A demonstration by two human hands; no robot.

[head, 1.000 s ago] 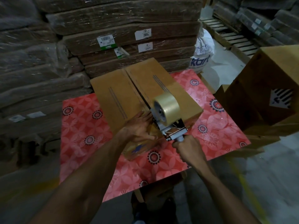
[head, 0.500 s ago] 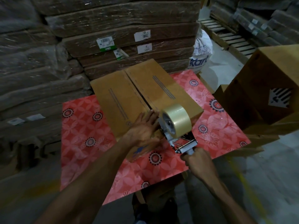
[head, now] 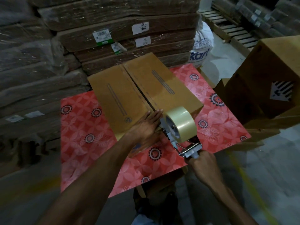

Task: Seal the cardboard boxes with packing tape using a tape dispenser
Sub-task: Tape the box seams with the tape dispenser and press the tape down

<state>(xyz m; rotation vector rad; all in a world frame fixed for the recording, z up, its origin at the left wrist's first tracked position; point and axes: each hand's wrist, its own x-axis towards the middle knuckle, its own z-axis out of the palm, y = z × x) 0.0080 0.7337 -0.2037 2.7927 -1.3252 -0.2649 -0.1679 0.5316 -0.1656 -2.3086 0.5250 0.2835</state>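
Observation:
A closed cardboard box (head: 141,88) lies on a red flowered table (head: 81,127), its two top flaps meeting in a centre seam. My left hand (head: 146,127) presses flat with straight fingers on the box's near edge, beside the seam. My right hand (head: 203,161) grips the handle of a tape dispenser (head: 180,125) that carries a roll of clear tape. The dispenser sits at the box's near end, just right of my left hand, tilted toward me. Its front roller is hidden behind the roll.
Shrink-wrapped stacks of flat cardboard (head: 121,30) rise right behind the table. A large brown box (head: 267,75) stands at the right, close to the table's corner. A white sack (head: 202,47) and wooden pallets (head: 230,28) lie at the back right. Grey floor is below.
My right hand has pulled the dispenser toward me, off the box top to its near edge. My left hand has straightened and slid slightly forward on the near edge.

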